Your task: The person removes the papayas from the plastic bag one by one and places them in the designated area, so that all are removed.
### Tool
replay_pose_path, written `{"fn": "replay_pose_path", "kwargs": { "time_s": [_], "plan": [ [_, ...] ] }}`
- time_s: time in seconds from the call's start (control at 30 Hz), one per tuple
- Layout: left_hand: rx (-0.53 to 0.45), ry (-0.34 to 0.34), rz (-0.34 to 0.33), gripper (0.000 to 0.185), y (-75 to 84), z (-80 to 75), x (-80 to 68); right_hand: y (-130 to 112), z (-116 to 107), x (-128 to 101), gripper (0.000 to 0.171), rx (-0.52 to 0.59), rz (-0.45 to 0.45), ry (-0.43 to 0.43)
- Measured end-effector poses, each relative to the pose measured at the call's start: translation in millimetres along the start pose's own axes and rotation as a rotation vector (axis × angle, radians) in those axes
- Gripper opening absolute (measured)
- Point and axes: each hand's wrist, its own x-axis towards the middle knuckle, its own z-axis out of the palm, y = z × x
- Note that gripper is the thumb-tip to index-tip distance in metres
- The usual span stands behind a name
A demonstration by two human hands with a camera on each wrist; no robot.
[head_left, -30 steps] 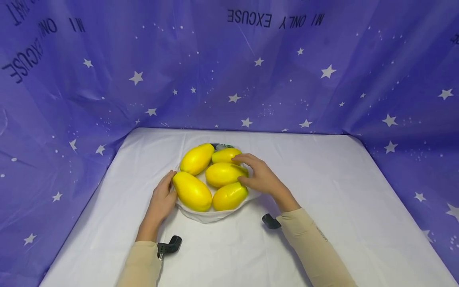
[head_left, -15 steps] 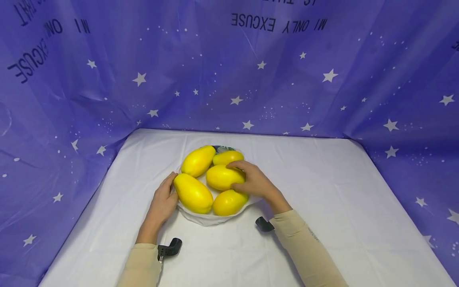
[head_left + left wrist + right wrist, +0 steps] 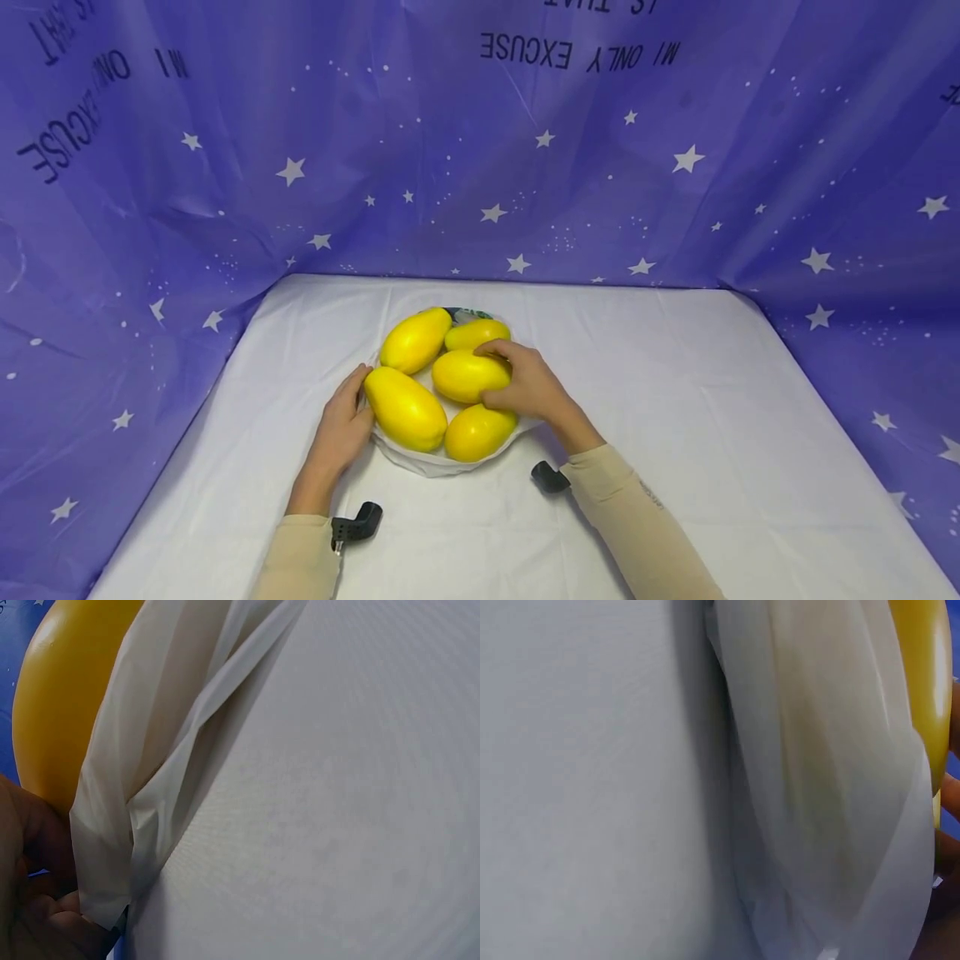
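Note:
Several yellow oval fruits lie on a crumpled white plastic bag (image 3: 431, 462) in the middle of the table. My right hand (image 3: 501, 373) curls over the middle fruit (image 3: 459, 377), fingers on its far side and thumb on its near side. My left hand (image 3: 358, 385) lies with straight fingers along the bag's left edge, touching the front left fruit (image 3: 405, 408). In the left wrist view a fruit (image 3: 64, 712) sits behind the bag's folds (image 3: 157, 787), with fingers (image 3: 30, 900) at the bag's edge. The right wrist view shows the bag (image 3: 825, 787) and a fruit (image 3: 922, 690).
A white cloth (image 3: 675, 400) covers the table. Purple star-printed curtains (image 3: 600, 167) close it in at the back and on both sides. Black camera mounts (image 3: 356, 523) (image 3: 549, 477) sit at both wrists. A dark printed patch (image 3: 467, 313) shows behind the fruits.
My right hand has slid left from the pile's right side and curled round the middle fruit. The left hand has stayed at the bag's left edge.

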Motion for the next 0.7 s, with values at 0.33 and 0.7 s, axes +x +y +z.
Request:
{"fn": "replay_pose_path", "kwargs": {
  "time_s": [0.33,0.7],
  "plan": [
    [0.003,0.000,0.015,0.059,3.1,-2.1,1.5,-0.5,-24.9,-12.5,0.059,0.046,-0.040,0.121],
    [0.002,0.000,0.019,0.063,1.1,1.3,-0.9,12.2,-56.1,-26.3,0.056,0.174,0.124,0.351]
  ]
}}
